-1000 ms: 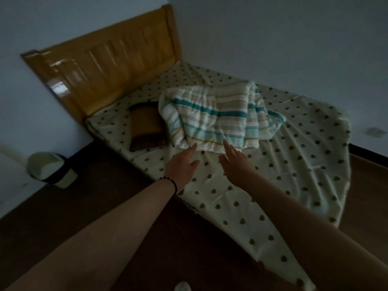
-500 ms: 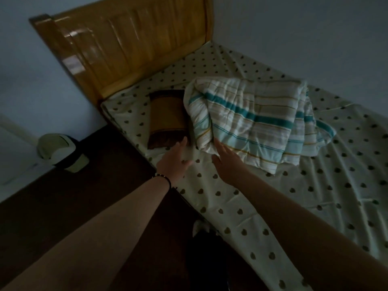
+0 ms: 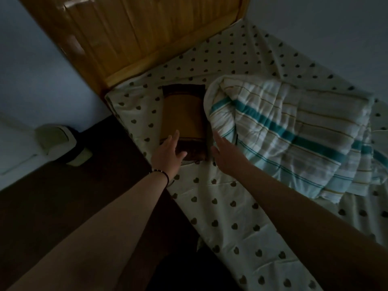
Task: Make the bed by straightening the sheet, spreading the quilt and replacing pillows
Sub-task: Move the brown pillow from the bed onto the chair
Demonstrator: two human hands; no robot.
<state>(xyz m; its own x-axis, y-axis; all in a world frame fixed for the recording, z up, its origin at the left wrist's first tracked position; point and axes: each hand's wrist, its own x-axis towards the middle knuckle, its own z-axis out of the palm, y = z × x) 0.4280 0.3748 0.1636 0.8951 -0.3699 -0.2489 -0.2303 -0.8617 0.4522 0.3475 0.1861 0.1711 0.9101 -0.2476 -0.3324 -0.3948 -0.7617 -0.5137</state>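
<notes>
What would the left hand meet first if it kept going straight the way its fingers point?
Most likely the brown pillow: the left hand is open, its fingers aimed up the pillow's near end and overlapping it in the picture. Whether they already touch cannot be told; beyond lies the wooden headboard.

We see a dim, underexposed room with a cool bluish cast and no lamp in view. Faint glare streaks the glossy headboard (image 3: 147, 34). The floor (image 3: 52, 206) sinks to near black, and the pale sheet (image 3: 231, 206) and striped quilt (image 3: 294, 133) are the brightest areas. Detail is soft and grainy. The wide lens bends the bed edges and stretches both forearms toward the corners.
</notes>
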